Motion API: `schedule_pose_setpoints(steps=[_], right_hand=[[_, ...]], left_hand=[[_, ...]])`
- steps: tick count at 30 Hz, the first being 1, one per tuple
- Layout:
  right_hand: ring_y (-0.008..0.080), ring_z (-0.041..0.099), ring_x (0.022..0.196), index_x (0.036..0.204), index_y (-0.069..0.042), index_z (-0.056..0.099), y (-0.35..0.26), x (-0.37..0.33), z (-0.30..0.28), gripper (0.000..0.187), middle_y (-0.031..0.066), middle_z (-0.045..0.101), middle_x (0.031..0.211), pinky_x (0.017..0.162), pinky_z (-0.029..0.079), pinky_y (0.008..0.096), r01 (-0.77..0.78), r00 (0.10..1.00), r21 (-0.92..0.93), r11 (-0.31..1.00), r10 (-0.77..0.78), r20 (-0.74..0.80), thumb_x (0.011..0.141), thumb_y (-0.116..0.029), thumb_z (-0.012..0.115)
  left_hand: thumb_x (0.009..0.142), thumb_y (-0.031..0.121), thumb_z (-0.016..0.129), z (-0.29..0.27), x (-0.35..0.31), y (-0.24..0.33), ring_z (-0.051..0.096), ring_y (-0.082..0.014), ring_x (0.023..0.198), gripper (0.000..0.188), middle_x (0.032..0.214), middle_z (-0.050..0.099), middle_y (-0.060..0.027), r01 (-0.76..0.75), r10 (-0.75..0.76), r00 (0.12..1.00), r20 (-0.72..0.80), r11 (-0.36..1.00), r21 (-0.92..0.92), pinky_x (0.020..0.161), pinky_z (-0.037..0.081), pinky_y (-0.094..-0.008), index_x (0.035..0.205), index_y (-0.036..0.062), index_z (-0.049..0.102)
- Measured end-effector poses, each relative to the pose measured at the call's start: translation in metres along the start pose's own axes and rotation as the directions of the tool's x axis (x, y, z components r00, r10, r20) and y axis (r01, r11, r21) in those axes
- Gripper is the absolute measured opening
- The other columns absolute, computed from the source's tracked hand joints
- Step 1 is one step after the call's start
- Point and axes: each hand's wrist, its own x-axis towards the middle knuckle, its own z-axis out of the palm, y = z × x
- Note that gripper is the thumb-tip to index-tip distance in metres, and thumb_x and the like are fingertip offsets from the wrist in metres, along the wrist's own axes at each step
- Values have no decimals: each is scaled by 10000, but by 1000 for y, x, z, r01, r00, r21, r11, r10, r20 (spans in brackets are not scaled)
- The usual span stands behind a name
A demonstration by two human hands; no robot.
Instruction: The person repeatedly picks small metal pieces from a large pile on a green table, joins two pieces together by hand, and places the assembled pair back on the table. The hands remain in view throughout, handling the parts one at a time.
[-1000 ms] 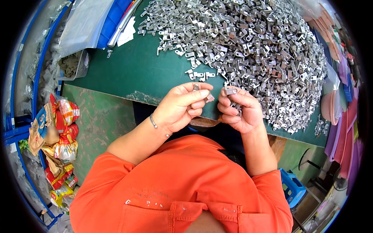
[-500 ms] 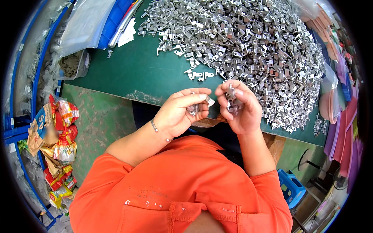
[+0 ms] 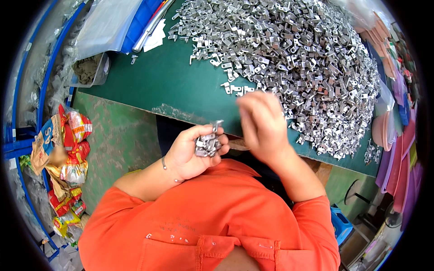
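My left hand (image 3: pixel 184 156) is cupped palm up before my chest, its fingers curled round several small silver metal brackets (image 3: pixel 207 146). One bracket stands out by the thumb tip. To its right, my right hand (image 3: pixel 265 128) hangs over the table's near edge, back toward me and smeared by motion. Its fingertips are partly hidden, so I cannot see whether it holds anything. Just beyond it lie a few loose brackets (image 3: pixel 233 89) at the fringe of a large heap of the same metal brackets (image 3: pixel 289 54) on the green table (image 3: pixel 131 86).
A blue bin (image 3: pixel 138 25) with plastic sheeting, a metal rod and white paper stand at the table's far left, beside a clear tub (image 3: pixel 100 72) with cloth. Left are blue racks and colourful bags (image 3: pixel 74 149). Pink and purple sheets (image 3: pixel 398 162) hang at right.
My left hand has dropped toward my chest and turned up, showing the brackets in its palm. My right hand has moved slightly left and turned its back up.
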Motion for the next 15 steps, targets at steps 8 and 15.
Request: schedule_pose_setpoints(steps=[8,15], right_hand=[[298,585,866,996,-18,614,20,2,-3,262,111,629,960,762,466,406,-137,948,-325,936,219,230,741,43,606],[189,648,857,1097,33,619,22,-15,-27,196,148,667,1000,684,552,280,-594,618,803,-59,605,502,917,-43,597]], left_hand=[[908,194,558,-51,54,-14,643,-314,967,275,1039,661,-168,114,-114,984,-134,993,-4,807,564,-443,1094,-1,611],[921,312,562,-64,110,-15,617,-216,943,303,1033,646,-81,-68,71,997,-14,983,172,881,492,-415,1105,78,617]])
